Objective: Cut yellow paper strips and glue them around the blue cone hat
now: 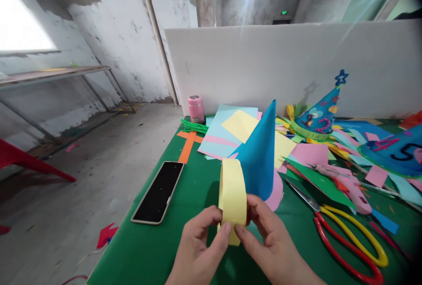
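Both my hands hold a yellow paper strip (pixel 232 193) bent into a loop, low in the middle of the view. My left hand (pixel 197 250) pinches the strip's lower end with thumb and fingers. My right hand (pixel 268 243) pinches the same end from the right, its thumb meeting the left thumb. A plain blue paper cone (pixel 259 155) stands upright on the green table (pixel 148 250) just behind the loop, on a pink paper piece (pixel 276 193).
A black phone (pixel 158 192) lies left of my hands. Red and yellow scissors (pixel 346 236) lie to the right. Coloured paper sheets (pixel 227 133), scraps, a decorated blue cone hat (pixel 320 113), a pink jar (pixel 196 109) and a white partition (pixel 280 65) fill the back.
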{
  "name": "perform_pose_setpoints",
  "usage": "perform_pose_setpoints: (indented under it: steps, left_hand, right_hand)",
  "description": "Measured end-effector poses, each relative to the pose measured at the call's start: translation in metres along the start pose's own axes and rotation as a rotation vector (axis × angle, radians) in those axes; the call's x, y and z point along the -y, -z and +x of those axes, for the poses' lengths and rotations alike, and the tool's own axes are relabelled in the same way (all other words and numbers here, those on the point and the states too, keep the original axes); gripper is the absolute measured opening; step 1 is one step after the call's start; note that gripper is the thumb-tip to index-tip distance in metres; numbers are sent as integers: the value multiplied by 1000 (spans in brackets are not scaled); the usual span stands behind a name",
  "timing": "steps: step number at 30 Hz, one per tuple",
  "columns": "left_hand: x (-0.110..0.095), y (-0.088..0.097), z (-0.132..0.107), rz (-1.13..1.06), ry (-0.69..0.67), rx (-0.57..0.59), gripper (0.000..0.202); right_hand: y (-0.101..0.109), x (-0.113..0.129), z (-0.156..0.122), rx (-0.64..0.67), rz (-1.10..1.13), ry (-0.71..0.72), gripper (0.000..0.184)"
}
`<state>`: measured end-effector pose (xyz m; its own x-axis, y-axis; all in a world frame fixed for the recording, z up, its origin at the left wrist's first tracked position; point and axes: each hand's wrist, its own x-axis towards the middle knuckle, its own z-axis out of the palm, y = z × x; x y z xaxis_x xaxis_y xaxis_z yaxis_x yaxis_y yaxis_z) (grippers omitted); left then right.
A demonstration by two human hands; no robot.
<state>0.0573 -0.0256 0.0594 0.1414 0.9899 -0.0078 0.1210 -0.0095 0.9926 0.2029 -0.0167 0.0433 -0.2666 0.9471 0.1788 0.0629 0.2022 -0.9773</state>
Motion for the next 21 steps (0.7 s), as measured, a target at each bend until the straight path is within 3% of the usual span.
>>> perform_pose_setpoints:
  steps: [6,12,16,21]
  left_hand:
    - [8,0,-2,-11,-61,-19,12]
    - [7,0,-2,-33,-76,-17,8]
    - [4,1,2,-94,26,-7,16]
    - [-5,-1,7,-324,221,-8,18]
  right_hand:
    - [5,-3,-1,4,-88,114,31]
    - [6,4,0,47,-89,59,30]
    - [5,5,3,61,43,-63,37]
    - [2,2,12,74,284,-170,40]
